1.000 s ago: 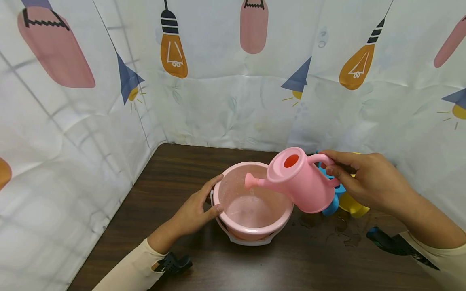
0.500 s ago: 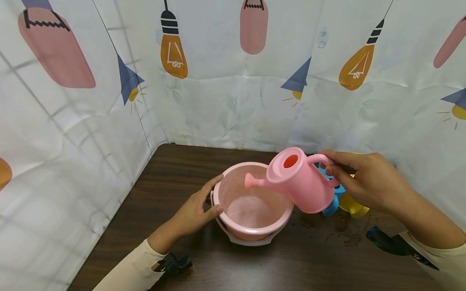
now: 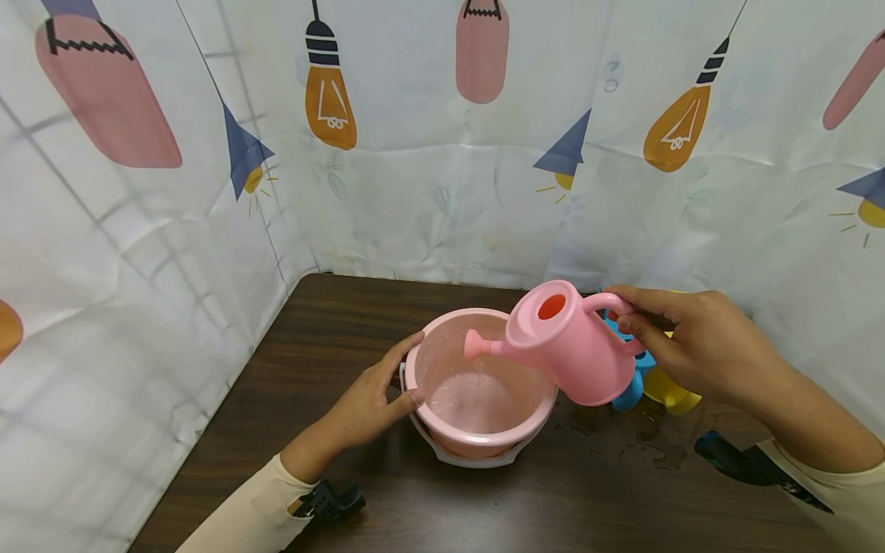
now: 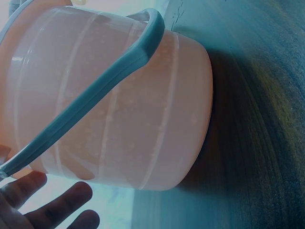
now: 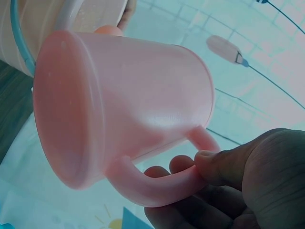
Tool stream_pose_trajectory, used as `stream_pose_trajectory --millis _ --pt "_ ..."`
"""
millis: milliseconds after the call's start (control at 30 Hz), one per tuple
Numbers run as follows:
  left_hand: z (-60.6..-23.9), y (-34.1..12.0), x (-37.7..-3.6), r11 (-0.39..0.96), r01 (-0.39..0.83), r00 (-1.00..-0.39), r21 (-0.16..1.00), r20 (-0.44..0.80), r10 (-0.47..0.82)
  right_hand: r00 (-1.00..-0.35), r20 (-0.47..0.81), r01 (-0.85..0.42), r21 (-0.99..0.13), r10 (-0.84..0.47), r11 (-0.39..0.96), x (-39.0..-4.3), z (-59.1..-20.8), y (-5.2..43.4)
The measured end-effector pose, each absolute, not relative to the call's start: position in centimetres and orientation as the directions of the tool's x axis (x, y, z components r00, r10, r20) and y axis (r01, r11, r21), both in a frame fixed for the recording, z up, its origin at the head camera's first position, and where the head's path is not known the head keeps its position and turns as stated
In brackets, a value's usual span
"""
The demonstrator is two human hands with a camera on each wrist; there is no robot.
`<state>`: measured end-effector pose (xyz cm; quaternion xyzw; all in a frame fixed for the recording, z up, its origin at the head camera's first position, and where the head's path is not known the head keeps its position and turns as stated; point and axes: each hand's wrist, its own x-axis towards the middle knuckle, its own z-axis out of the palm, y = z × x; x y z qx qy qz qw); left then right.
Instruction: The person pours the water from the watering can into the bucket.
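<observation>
In the head view, a pink bucket [image 3: 477, 439] stands on the table, water at its bottom. My left hand [image 3: 369, 395] holds its left rim, with thumb and index fingertip over the edge. Several fingers [image 4: 59, 205] show beside the bucket's wall in the left wrist view. My right hand [image 3: 698, 342] grips a pink toy watering can [image 3: 577, 353] by its handle [image 5: 162, 191]. Tilted left, the can has its spout [image 3: 480, 345] over the bucket's opening, and a thin trickle of water falls inside.
Behind the watering can are a blue object [image 3: 628, 393] and a yellow object [image 3: 669, 392], both partly hidden. Water puddles [image 3: 650, 445] lie on the dark wooden table [image 3: 332, 330]. A printed curtain [image 3: 415, 207] hangs along the back and left.
Both hands, the bucket and the tilted watering can keep nearly the same positions. Water trickles below the spout throughout.
</observation>
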<state>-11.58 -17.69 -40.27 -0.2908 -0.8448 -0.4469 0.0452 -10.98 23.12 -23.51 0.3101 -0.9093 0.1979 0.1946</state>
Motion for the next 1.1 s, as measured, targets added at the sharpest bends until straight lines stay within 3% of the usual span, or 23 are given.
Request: stream_pose_trajectory --millis 1100 --pt "-40.25 -17.66 -11.56 0.419 0.528 -0.825 0.739 0.332 0.457 -0.699 0.504 -0.669 -0.208 -0.508 0.714 -11.11 -23.49 23.09"
